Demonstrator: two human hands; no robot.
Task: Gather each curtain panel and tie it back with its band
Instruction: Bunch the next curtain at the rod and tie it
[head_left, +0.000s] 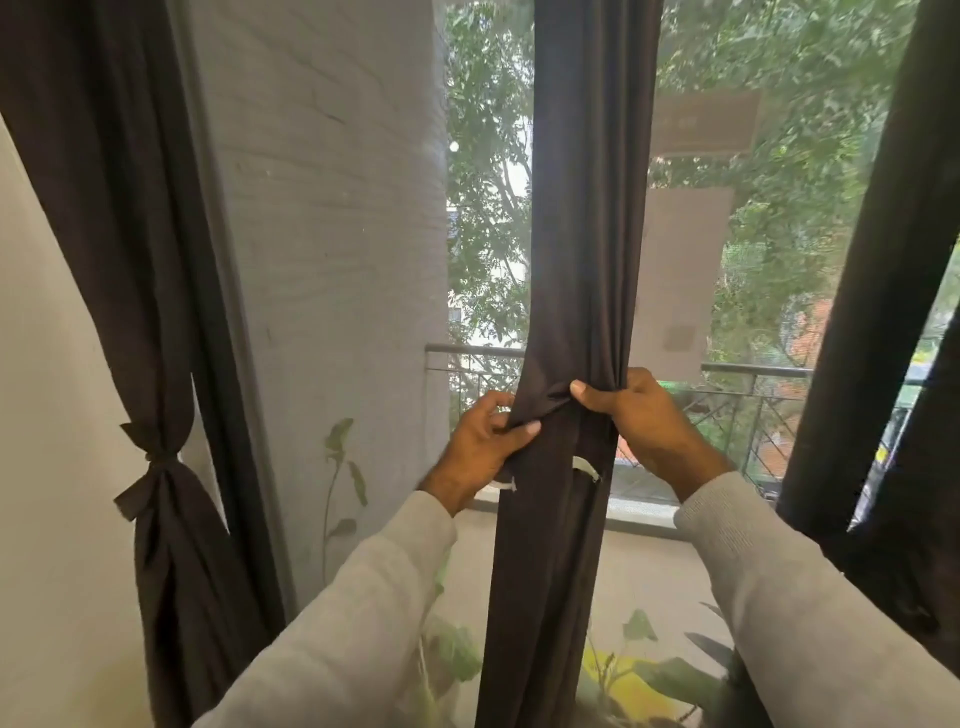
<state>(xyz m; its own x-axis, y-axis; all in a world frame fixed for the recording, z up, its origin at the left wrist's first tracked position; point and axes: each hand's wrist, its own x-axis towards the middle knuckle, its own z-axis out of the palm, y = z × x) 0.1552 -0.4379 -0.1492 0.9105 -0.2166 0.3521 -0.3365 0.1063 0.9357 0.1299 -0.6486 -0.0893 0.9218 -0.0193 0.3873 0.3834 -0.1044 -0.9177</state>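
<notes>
A dark brown curtain panel hangs gathered into a narrow column in the middle of the window. A band of the same dark cloth crosses it at waist height. My left hand pinches one end of the band at the panel's left side. My right hand grips the gathered cloth and the band's other end on the right. Small white tags show just below the hands. At the left, another dark panel hangs tied back with a knotted band.
A third dark panel hangs loose at the right edge. A grey wall column stands between the left and middle panels. Beyond the glass are a balcony railing, trees, and potted plants low down.
</notes>
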